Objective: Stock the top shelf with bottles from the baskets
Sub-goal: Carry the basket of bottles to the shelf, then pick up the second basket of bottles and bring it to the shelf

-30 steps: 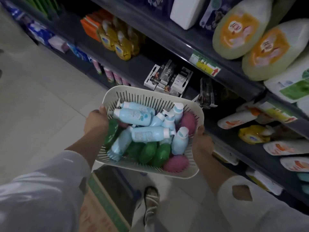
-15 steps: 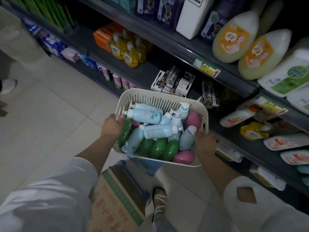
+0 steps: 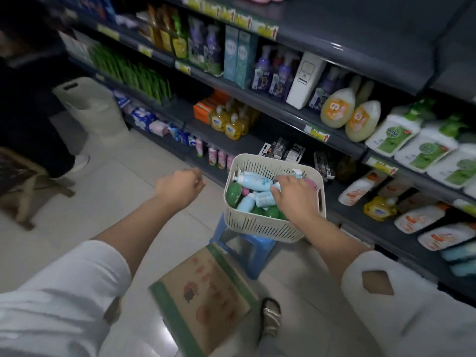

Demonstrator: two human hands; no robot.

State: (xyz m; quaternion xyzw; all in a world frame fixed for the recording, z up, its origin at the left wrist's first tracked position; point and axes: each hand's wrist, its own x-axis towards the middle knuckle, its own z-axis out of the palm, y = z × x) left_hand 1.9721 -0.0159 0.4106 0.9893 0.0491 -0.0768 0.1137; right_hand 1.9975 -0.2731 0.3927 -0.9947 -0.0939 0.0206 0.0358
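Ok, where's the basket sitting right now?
The basket rests on the blue stool, centre-right of the head view, beside the lower shelves, with the right hand reaching in.

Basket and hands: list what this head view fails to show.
- Basket: lower bottles buried under the top layer.
- Right hand: fingertips hidden among bottles, so its grip is unclear.
- Left hand: motion-blurred.
- Blue stool: seat covered by the basket.
- Bottle labels: too small.

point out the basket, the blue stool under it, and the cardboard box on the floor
Basket [image 3: 260, 224]: head view, on its slotted front wall.
Stool [image 3: 253, 249]: head view, on the seat's front edge below the basket.
Box [image 3: 206, 295]: head view, on its printed top face.
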